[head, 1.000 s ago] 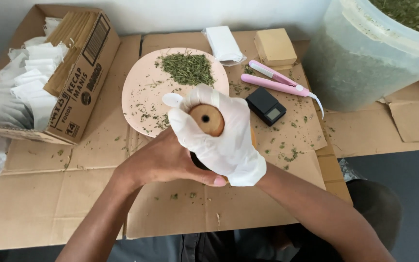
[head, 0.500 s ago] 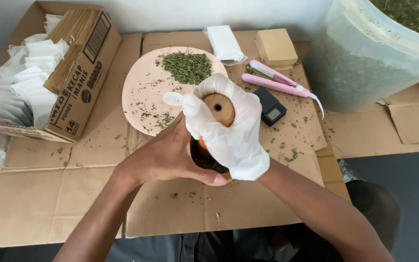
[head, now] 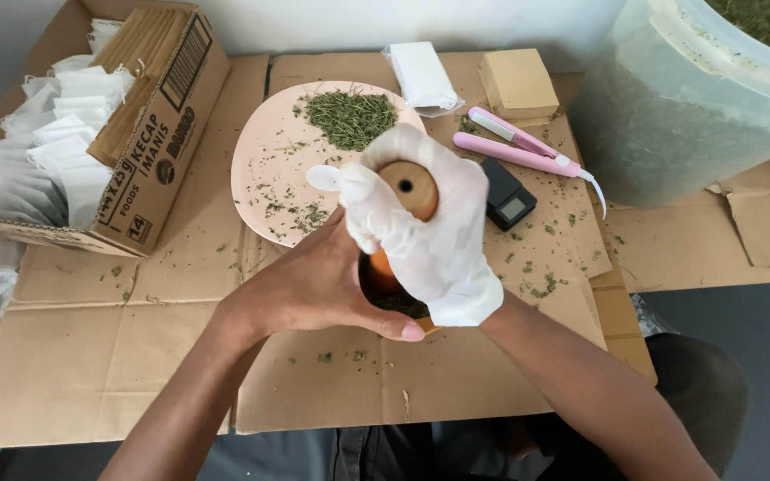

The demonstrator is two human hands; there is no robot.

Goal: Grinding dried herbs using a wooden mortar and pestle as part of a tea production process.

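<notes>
Grip: right hand [head: 425, 236], in a white glove, is closed round a wooden pestle [head: 410, 189] near its top; left hand [head: 323, 285], bare, is wrapped round the side of a small wooden mortar [head: 394, 298], thumb tip at its near rim.
Pestle axis: roughly upright, round top end facing the camera, lower end down inside the mortar — hidden there by the glove.
Mortar position: directly under the right hand, just near-side of the pink plate [head: 274, 165], resting on the cardboard sheet [head: 73, 356] that covers the table; dark green herb shows inside it.
Nearer hand: both touch the work; the right sits above, the left beside and slightly lower.
Plate: holds a heap of dried green herb [head: 349, 118] at its far edge, with crumbs scattered across it.
Right of the plate: small black scale [head: 508, 198], pink sealer tool [head: 519, 151], then a large translucent bucket [head: 679, 116] of herb.
Left of the plate: cardboard box [head: 149, 116] lying on its side with white paper bags [head: 37, 169].
Beyond the plate: white packet [head: 421, 76] and a tan block [head: 519, 82].
In the way: nothing between the hands and the mortar — the scale lies close to the glove's right.
</notes>
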